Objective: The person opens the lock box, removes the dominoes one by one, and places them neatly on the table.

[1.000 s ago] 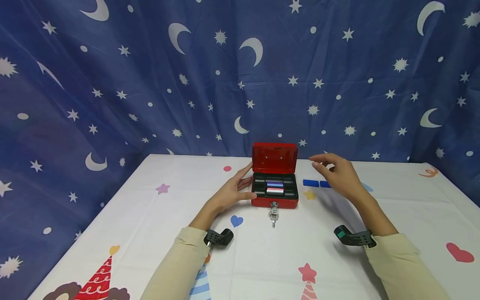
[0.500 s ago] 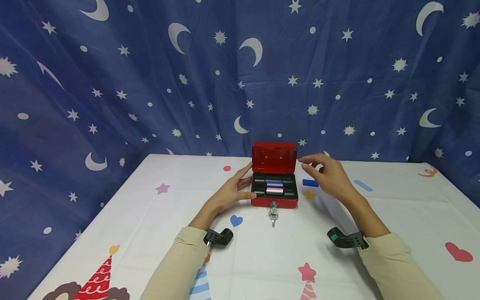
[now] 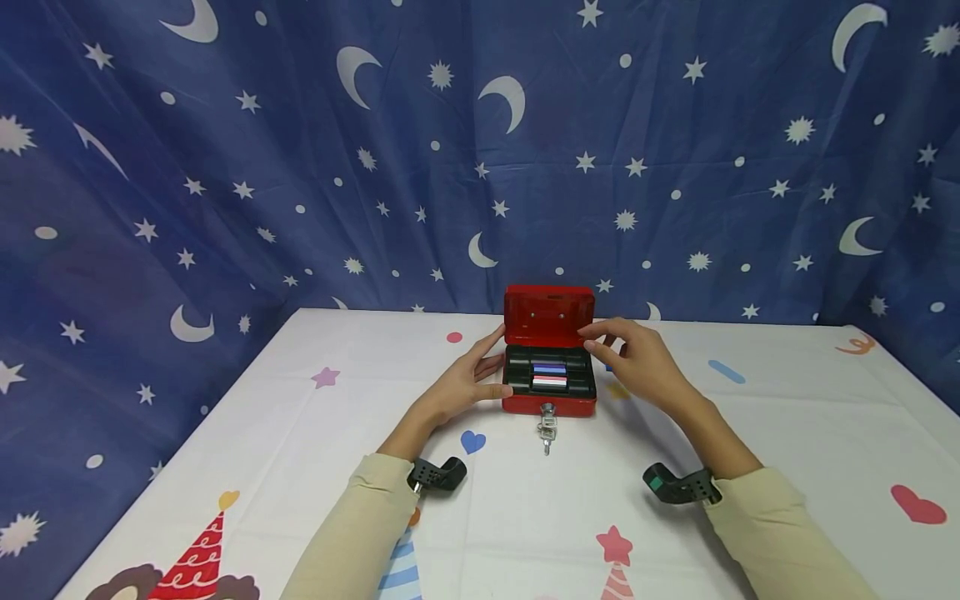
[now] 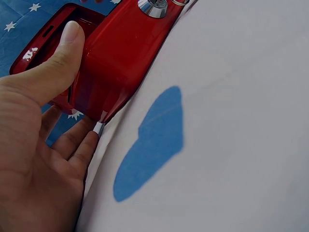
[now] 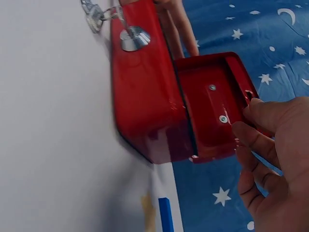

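Observation:
A small red cash box [image 3: 557, 407] stands on the table with its lid [image 3: 549, 317] raised. Its black tray [image 3: 517, 375] holds a few slim blue and pink-white pieces [image 3: 550, 380]. My left hand [image 3: 467, 385] grips the box's left side, thumb on the front rim and fingers along the side. Keys [image 3: 547, 433] hang from the front lock. My right hand [image 3: 636, 360] is at the box's right side, its bent fingertips overlapping the lid in the head and right wrist views. Nothing shows between thumb and fingers. A blue piece [image 5: 165, 215] lies beside the box, mostly hidden by the right hand in the head view.
A white cloth with printed shapes, among them a blue heart [image 3: 473, 442], covers the table. Behind it hangs a dark blue curtain [image 3: 420, 183] with moons and stars, close to the table's back edge.
My right hand has moved left, from over the blue pieces to the lid's right side, and slightly lower. My left hand, the box and its lid have stayed in place.

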